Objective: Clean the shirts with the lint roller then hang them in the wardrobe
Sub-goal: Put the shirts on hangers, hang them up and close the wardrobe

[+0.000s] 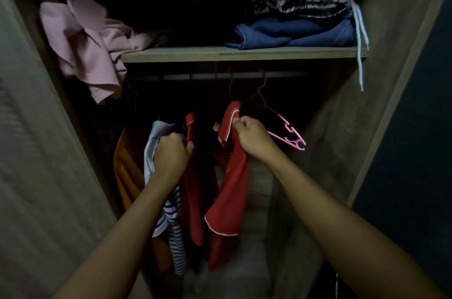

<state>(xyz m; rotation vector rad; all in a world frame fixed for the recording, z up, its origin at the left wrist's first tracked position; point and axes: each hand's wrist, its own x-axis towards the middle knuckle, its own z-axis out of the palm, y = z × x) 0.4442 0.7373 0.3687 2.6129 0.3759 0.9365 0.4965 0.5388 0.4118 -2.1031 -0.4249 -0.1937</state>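
Observation:
Inside the dark wardrobe a red shirt with white piping hangs from the rail. My right hand pinches its collar near the top. My left hand is closed on the other red panel of the same or a second red garment; I cannot tell which. A blue-and-white striped shirt hangs just left of my left hand, and an orange garment hangs further left. No lint roller is in view.
An empty pink hanger hangs on the rail right of my right hand. The shelf above carries a pink garment spilling over its left end and folded blue and patterned clothes at the right. Wardrobe walls close in on both sides.

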